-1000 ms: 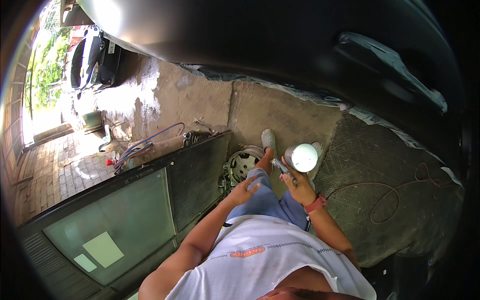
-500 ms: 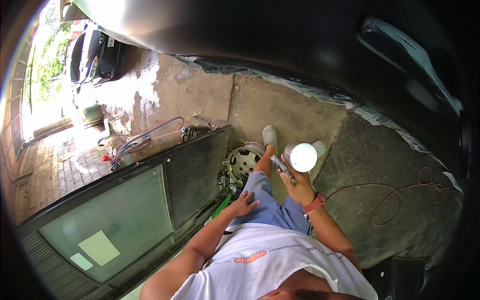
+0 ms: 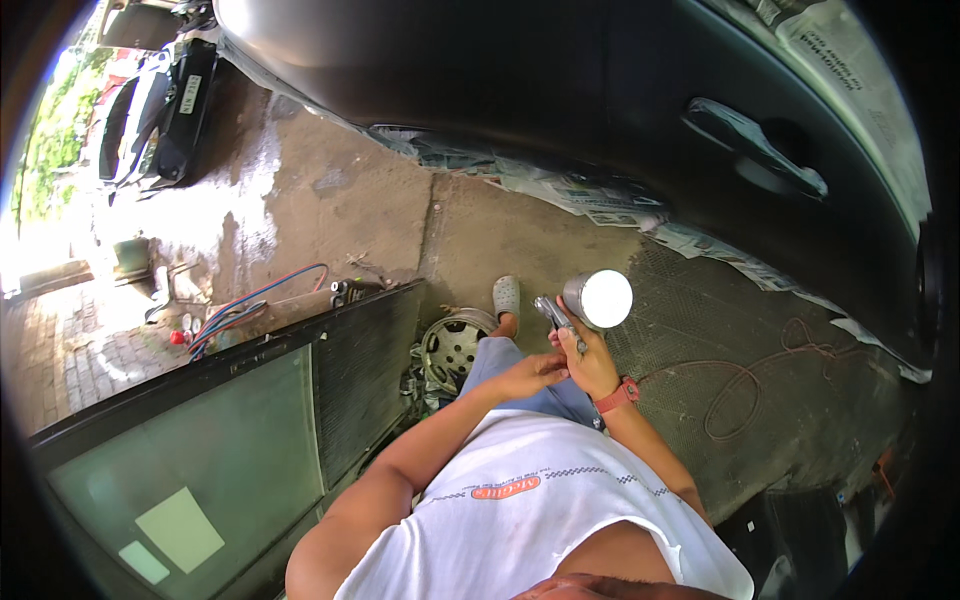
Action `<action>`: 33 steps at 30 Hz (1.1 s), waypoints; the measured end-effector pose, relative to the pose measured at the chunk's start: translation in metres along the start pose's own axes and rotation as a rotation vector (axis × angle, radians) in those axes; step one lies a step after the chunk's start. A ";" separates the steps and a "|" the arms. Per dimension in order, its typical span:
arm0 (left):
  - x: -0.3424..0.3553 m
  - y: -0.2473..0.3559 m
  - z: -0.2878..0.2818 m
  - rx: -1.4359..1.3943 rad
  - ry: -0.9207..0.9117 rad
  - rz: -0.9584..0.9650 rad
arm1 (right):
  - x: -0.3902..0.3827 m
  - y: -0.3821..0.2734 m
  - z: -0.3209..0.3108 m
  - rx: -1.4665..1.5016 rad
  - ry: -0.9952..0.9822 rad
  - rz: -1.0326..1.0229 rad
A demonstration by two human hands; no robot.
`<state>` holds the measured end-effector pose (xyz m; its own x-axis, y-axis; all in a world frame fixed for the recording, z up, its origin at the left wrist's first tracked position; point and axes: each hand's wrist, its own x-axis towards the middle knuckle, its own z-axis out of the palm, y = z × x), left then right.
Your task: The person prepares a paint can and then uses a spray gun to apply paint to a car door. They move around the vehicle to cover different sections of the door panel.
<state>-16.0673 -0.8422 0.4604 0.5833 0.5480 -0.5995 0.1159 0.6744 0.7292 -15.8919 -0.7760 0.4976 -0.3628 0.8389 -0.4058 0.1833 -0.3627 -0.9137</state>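
Observation:
My right hand (image 3: 585, 345) grips a metal spray gun (image 3: 557, 318) with a cylindrical cup (image 3: 597, 298), its bright round top facing up. My left hand (image 3: 540, 368) has come beside the gun's lower end, just left of my right hand, fingers curled; what they touch is too small to make out. Both are over my legs. Above, across the top, curves a dark matte car body (image 3: 500, 70), with newspaper masking (image 3: 620, 205) along its lower edge and crumpled covering around its handle.
An upright framed glass panel (image 3: 190, 420) stands close on my left. Behind it are a wheel rim (image 3: 457, 350), a cylinder with red and blue hoses (image 3: 235, 311) and another car (image 3: 160, 125). A thin hose (image 3: 735, 395) loops over dark floor mesh on my right.
My left hand has lifted from my thigh and moved right to the gun's lower end, fingers now curled. The view has shifted, showing more newspaper at the upper right.

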 end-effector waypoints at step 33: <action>-0.063 -0.001 -0.086 -0.056 -0.138 -0.006 | 0.009 -0.040 0.125 -0.033 0.212 -0.126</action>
<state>-16.1731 -0.8345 0.4689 0.6883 0.4734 -0.5496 0.0769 0.7058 0.7042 -16.0167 -0.8047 0.5272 -0.1852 0.9444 -0.2716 0.1801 -0.2391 -0.9541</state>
